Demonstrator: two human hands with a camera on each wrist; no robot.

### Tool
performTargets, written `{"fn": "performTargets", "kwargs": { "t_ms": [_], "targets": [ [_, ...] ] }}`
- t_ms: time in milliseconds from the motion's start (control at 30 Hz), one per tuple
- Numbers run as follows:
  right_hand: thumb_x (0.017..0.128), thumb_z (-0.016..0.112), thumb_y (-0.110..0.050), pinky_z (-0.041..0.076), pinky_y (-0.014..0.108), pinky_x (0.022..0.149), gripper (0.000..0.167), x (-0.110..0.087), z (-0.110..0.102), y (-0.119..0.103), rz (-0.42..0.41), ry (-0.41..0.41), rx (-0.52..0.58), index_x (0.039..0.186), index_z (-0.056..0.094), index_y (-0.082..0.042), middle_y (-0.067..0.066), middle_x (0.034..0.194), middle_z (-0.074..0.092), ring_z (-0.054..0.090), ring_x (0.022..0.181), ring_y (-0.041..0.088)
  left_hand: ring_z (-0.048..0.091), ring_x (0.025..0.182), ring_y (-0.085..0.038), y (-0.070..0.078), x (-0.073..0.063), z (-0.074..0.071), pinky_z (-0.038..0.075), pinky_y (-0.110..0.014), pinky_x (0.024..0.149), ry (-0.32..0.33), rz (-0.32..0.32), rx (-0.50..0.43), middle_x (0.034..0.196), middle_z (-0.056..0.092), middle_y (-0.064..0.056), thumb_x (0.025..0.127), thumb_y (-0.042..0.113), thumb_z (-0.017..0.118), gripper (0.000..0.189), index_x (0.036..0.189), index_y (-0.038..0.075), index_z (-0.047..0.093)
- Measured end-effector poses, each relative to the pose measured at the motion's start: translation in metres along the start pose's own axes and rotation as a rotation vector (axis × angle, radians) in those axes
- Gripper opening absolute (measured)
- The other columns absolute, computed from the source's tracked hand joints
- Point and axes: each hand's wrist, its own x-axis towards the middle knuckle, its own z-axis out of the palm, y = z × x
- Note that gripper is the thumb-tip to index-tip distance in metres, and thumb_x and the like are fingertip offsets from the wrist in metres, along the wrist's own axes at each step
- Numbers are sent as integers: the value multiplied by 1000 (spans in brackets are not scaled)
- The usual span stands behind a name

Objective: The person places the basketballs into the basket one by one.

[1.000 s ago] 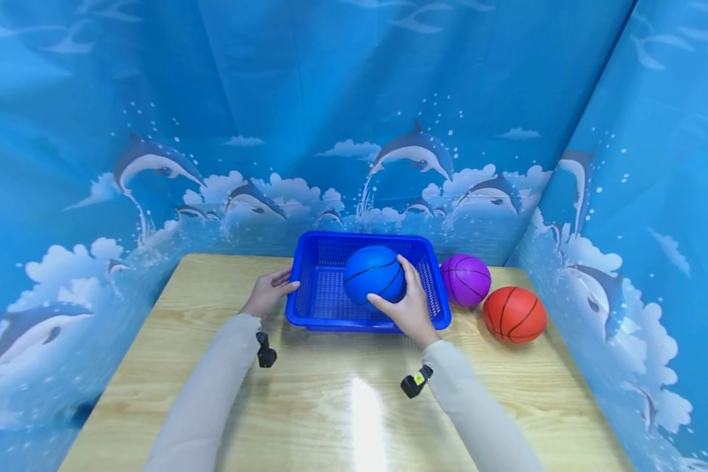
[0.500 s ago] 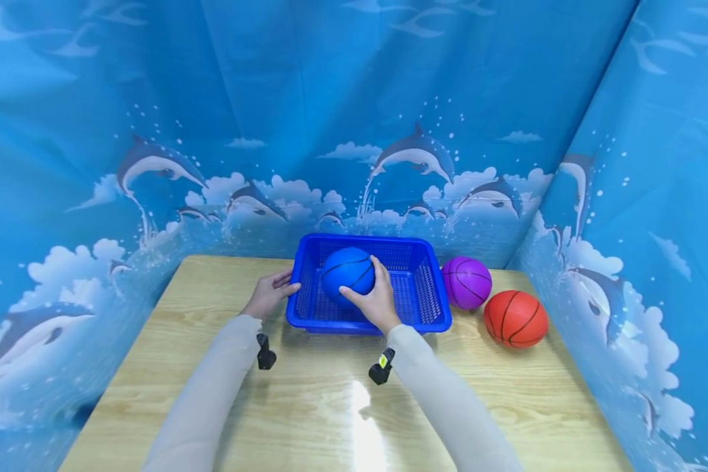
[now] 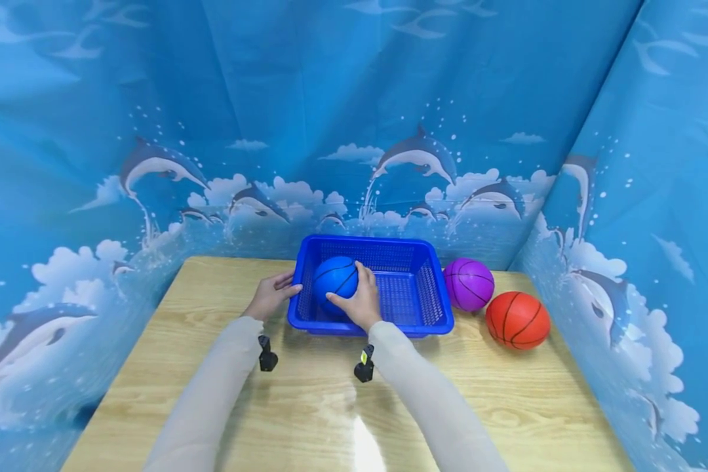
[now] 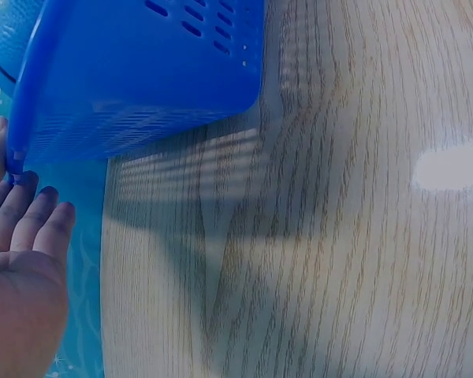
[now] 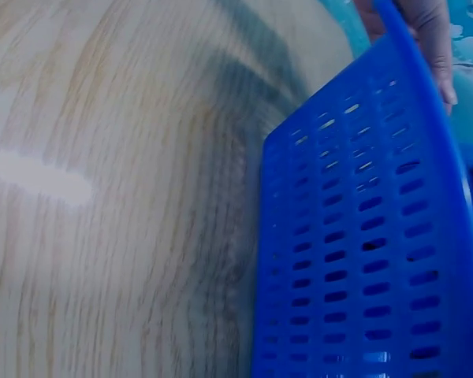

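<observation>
A blue plastic basket with slotted walls stands at the back of the wooden table. My left hand pinches its left rim, thumb over the edge and fingers outside; the left wrist view shows the fingertips under that rim. Inside the basket's left end is a small blue basketball. My right hand grips this ball from its right side, thumb at the front and fingers toward the back. In the right wrist view the basket's front wall hides most of the ball and that hand.
To the right of the basket sits a purple ball, close by its wall. A red ball lies in front and to the right of it. A dolphin-printed curtain rises behind the table and along the right side.
My right hand has carried the blue basketball leftward and lower, from the basket's right half to its left end. The left hand stays on the rim.
</observation>
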Motion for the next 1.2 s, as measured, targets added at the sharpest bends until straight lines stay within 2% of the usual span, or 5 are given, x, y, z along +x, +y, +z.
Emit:
{"fn": "performTargets", "kwargs": {
  "t_ms": [333,533,867,1200],
  "targets": [
    [73,83,-41,40,57,105,98,2,5,2,-43,-114,-135,151,29,-15,18,151,28,35,134,42,45,131,-37,0,1,1,41,-44,108,-4,21,0,141,45,-26,94,14,63,56,142,-5,40],
    [72,82,-46,38,60,105,100,3,6,4,-70,-153,-186,152,27,-20,17,155,23,28,138,44,45,130,-36,1,1,2,42,-44,107,-4,26,14,140,46,-25,94,16,62,56,142,-4,41],
    [73,81,-47,37,62,105,101,2,5,6,-74,-166,-169,153,25,-21,18,157,19,24,139,45,46,130,-36,6,-4,3,42,-44,107,-2,8,50,140,46,-25,95,16,62,55,142,-3,41],
    [75,80,-46,36,63,104,99,1,6,7,-77,-170,-146,153,24,-22,18,157,18,24,139,45,45,131,-37,1,-2,1,43,-44,106,-12,27,52,140,46,-26,95,16,62,56,143,-3,40]
  ]
}}
